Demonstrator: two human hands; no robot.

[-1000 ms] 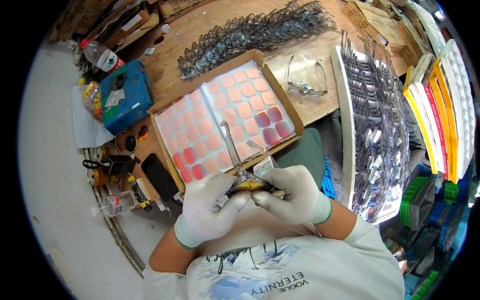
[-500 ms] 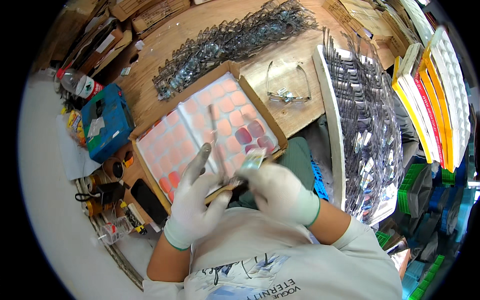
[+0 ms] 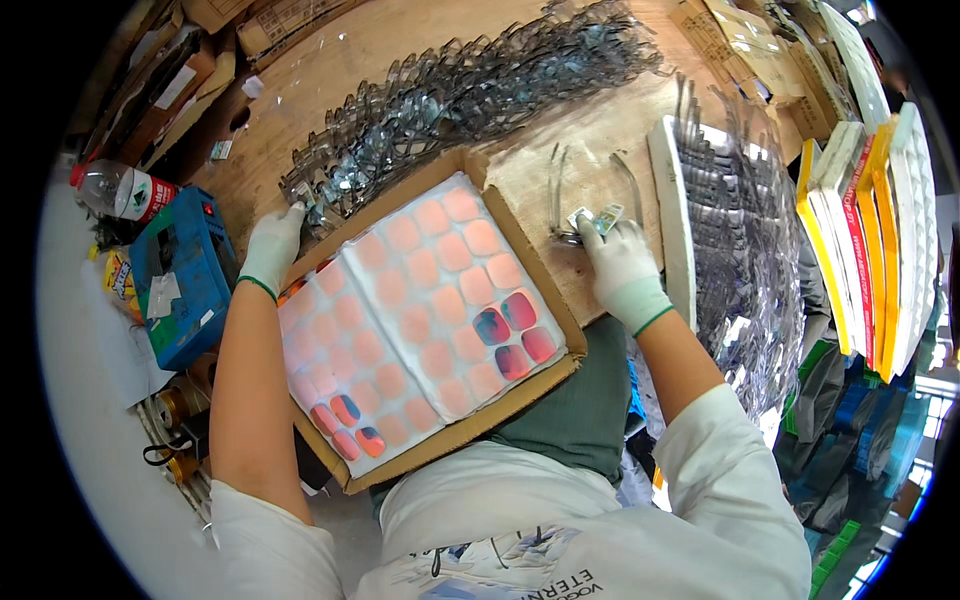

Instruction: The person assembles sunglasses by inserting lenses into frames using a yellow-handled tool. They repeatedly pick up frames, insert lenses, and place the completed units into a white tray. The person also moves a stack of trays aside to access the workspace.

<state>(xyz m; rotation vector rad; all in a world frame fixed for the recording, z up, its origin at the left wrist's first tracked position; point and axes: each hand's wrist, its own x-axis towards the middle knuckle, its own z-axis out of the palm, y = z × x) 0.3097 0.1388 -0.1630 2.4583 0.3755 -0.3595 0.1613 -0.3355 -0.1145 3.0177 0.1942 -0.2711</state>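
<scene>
My right hand [image 3: 622, 268], in a white glove, is closed on eyeglasses [image 3: 572, 238] with small tags, on the wood beyond the box's right side. Their thin temples point away from me; overlap hides whether this is one pair or two. My left hand [image 3: 274, 242], also gloved, reaches to the near left end of a long pile of eyeglasses [image 3: 420, 105]. Its fingers are drawn together at the end frame, partly hidden. Between my arms an open cardboard box [image 3: 468, 428] holds rows of rounded, peach-coloured lenses [image 3: 437, 357] under a whitish sheet; several shine pink and blue.
A white tray [image 3: 672, 215] packed with upright dark eyeglasses stands at right. Beyond it lean yellow and white trays [image 3: 838, 240]. At left are a blue case [image 3: 182, 280] and a plastic bottle [image 3: 122, 190]. Flattened cartons [image 3: 745, 45] lie at the far edge.
Both hands have moved apart from above the box's near edge. The right carried tagged eyeglasses to the pair on the wood; the left went out to the pile. The box's lenses are now uncovered.
</scene>
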